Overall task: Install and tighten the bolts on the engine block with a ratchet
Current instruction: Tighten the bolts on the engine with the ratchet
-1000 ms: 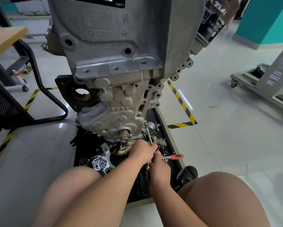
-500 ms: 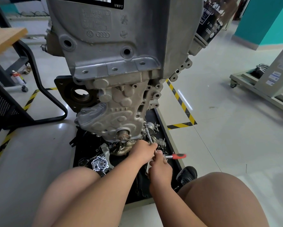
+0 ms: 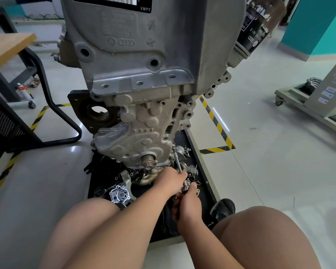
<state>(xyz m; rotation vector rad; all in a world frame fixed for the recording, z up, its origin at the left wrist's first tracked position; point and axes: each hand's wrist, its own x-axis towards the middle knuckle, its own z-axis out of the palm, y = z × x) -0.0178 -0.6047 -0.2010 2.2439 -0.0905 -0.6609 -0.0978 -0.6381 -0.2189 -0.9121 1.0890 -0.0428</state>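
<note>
Fig.: my left hand (image 3: 171, 180), fingers curled round the chrome ratchet w/ slim extension bar (image 3: 178, 162), which slants toward 12 o'clock into the lower edge of the grey cast-aluminium engine block (image 3: 143, 84). My right hand (image 3: 189, 203), at 5 o'clock of the left, fist clamped on the ratchet's near end. Black parts tray (image 3: 206, 193) beneath both.

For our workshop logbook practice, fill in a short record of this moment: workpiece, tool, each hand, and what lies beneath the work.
Workpiece: engine block, above a black tray
Tool: ratchet with extension bar reaching up to the block's lower right edge
Left hand: grips the extension bar
Right hand: grips the ratchet, handle hidden
Tray contents: loose metal parts
</note>
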